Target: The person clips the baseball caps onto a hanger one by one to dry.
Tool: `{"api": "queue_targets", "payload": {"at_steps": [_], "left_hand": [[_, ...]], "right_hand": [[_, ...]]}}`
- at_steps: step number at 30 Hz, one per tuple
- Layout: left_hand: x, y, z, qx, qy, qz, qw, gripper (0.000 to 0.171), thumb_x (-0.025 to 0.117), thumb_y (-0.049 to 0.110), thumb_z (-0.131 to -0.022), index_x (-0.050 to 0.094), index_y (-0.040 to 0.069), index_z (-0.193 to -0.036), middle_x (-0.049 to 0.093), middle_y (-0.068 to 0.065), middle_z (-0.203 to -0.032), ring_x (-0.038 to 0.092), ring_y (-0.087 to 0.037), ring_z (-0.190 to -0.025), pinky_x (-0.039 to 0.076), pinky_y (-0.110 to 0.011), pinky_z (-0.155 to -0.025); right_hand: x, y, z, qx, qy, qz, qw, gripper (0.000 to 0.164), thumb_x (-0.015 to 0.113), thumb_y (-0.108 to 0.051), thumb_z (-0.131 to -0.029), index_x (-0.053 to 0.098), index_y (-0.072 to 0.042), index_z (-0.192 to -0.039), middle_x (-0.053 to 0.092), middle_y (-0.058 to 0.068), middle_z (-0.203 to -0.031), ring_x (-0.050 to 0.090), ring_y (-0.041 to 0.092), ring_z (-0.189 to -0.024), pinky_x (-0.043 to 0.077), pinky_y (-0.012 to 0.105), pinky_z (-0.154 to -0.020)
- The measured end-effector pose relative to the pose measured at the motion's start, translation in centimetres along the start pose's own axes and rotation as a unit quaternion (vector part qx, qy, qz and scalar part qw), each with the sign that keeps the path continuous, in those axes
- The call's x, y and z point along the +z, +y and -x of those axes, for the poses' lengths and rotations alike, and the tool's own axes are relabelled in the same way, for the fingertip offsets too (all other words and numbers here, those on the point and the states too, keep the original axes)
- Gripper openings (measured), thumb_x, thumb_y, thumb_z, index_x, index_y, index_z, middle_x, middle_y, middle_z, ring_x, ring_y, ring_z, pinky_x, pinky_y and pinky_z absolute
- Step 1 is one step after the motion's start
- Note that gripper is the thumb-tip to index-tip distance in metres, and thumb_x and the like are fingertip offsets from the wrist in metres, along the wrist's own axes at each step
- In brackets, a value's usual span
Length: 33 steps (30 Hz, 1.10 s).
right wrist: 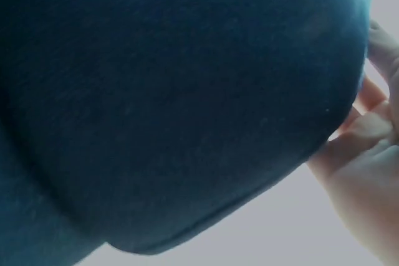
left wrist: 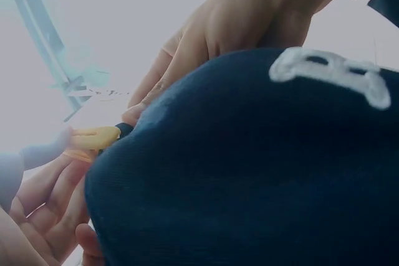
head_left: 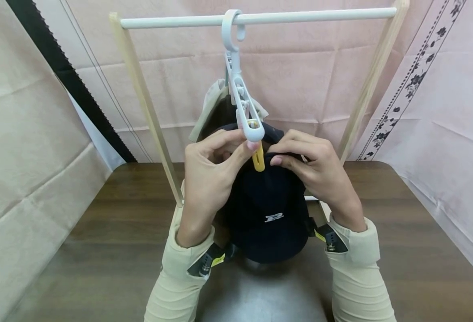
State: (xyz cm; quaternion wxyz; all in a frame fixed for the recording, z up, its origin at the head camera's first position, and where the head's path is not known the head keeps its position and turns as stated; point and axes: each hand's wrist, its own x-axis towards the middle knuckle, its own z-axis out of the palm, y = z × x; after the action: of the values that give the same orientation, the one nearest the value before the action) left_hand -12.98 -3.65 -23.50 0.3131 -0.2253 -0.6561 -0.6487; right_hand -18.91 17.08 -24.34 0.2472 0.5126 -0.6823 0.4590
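A dark navy baseball cap with a small white emblem hangs below a white folding hanger. My left hand pinches a yellow clip at the hanger's low end, thumb in front. In the left wrist view the tip of the yellow clip meets the cap's dark fabric; whether it bites cannot be told. With thumb and fingers, my right hand pinches the cap's upper edge just right of the clip. The cap fills most of the right wrist view and hides those fingertips.
The hanger hooks over a white rod between wooden posts. Behind the cap hangs a pale cloth item with something dark beside it. A brown wooden table lies below, with pale pink cloth behind.
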Motion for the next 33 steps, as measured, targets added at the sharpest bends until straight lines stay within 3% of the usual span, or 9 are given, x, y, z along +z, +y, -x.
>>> {"api": "queue_targets", "payload": {"at_steps": [5, 9, 14, 16, 19, 22, 28, 33], "left_hand": [[0.2, 0.0, 0.3, -0.01, -0.012, 0.005, 0.9999, 0.021, 0.084, 0.003, -0.089, 0.079, -0.001, -0.11, 0.078, -0.008, -0.093, 0.07, -0.019, -0.076, 0.05, -0.026, -0.066], [0.5, -0.3, 0.6, -0.017, -0.029, 0.016, 0.9993, 0.027, 0.084, -0.001, -0.087, 0.077, -0.002, -0.114, 0.079, -0.011, -0.096, 0.075, -0.022, -0.084, 0.055, -0.028, -0.075], [1.3, -0.7, 1.0, 0.002, -0.044, 0.035, 0.9984, 0.031, 0.085, -0.003, -0.085, 0.077, -0.002, -0.115, 0.08, -0.011, -0.098, 0.078, -0.022, -0.088, 0.061, -0.037, -0.085], [1.6, -0.7, 1.1, 0.01, -0.056, 0.033, 0.9979, 0.034, 0.085, -0.002, -0.086, 0.076, -0.002, -0.119, 0.08, -0.01, -0.101, 0.078, -0.02, -0.09, 0.062, -0.037, -0.086], [1.7, -0.6, 1.1, 0.019, -0.08, 0.032, 0.9961, 0.04, 0.081, -0.002, -0.09, 0.071, -0.003, -0.128, 0.079, -0.013, -0.107, 0.078, -0.018, -0.096, 0.062, -0.036, -0.09], [1.4, -0.9, 0.7, 0.028, -0.087, 0.04, 0.995, 0.034, 0.075, -0.002, -0.096, 0.07, -0.005, -0.129, 0.079, -0.015, -0.108, 0.078, -0.02, -0.098, 0.062, -0.037, -0.091], [-0.2, -2.9, -0.9, 0.028, -0.018, 0.009, 0.9994, 0.017, 0.07, 0.01, -0.103, 0.076, -0.004, -0.111, 0.079, -0.013, -0.096, 0.077, -0.023, -0.086, 0.063, -0.036, -0.081], [-2.1, -5.6, -2.2, 0.016, 0.066, -0.072, 0.9951, 0.019, 0.071, 0.019, -0.103, 0.078, 0.002, -0.109, 0.078, -0.009, -0.098, 0.073, -0.018, -0.087, 0.059, -0.032, -0.084]], "right_hand": [[0.1, -0.1, 0.3, 0.017, 0.015, 0.007, 1.0, 0.03, 0.073, -0.029, -0.095, 0.079, 0.0, -0.102, 0.07, 0.005, -0.092, 0.059, 0.013, -0.084, 0.045, 0.023, -0.076], [-0.2, -0.5, 0.7, 0.036, 0.011, 0.014, 0.999, 0.023, 0.075, -0.022, -0.095, 0.078, -0.001, -0.104, 0.07, 0.005, -0.097, 0.061, 0.015, -0.091, 0.047, 0.024, -0.082], [-0.9, -2.4, 1.1, 0.057, -0.019, 0.097, 0.993, 0.049, 0.068, -0.047, -0.099, 0.073, -0.004, -0.121, 0.061, 0.01, -0.129, 0.051, 0.022, -0.124, 0.038, 0.029, -0.106], [-0.9, -3.4, 1.2, 0.058, -0.016, 0.143, 0.988, 0.057, 0.072, -0.052, -0.096, 0.07, -0.004, -0.125, 0.057, 0.013, -0.133, 0.047, 0.025, -0.125, 0.036, 0.031, -0.104], [-0.6, -4.5, 0.9, 0.056, 0.017, 0.195, 0.979, 0.048, 0.086, -0.033, -0.09, 0.069, 0.0, -0.121, 0.06, 0.014, -0.125, 0.051, 0.027, -0.116, 0.037, 0.032, -0.099], [-0.6, -5.0, 0.7, 0.071, 0.059, 0.221, 0.971, 0.04, 0.091, -0.008, -0.083, 0.069, 0.003, -0.114, 0.063, 0.016, -0.115, 0.055, 0.025, -0.107, 0.04, 0.028, -0.093], [-1.7, -5.0, 0.9, 0.107, 0.139, 0.214, 0.961, 0.028, 0.085, -0.002, -0.086, 0.072, 0.003, -0.111, 0.06, 0.004, -0.105, 0.056, 0.015, -0.101, 0.045, 0.023, -0.088], [-3.0, -4.1, 1.1, 0.148, 0.206, 0.2, 0.947, 0.016, 0.078, -0.002, -0.094, 0.073, 0.007, -0.106, 0.059, -0.015, -0.106, 0.056, 0.009, -0.102, 0.049, 0.02, -0.083]]}}
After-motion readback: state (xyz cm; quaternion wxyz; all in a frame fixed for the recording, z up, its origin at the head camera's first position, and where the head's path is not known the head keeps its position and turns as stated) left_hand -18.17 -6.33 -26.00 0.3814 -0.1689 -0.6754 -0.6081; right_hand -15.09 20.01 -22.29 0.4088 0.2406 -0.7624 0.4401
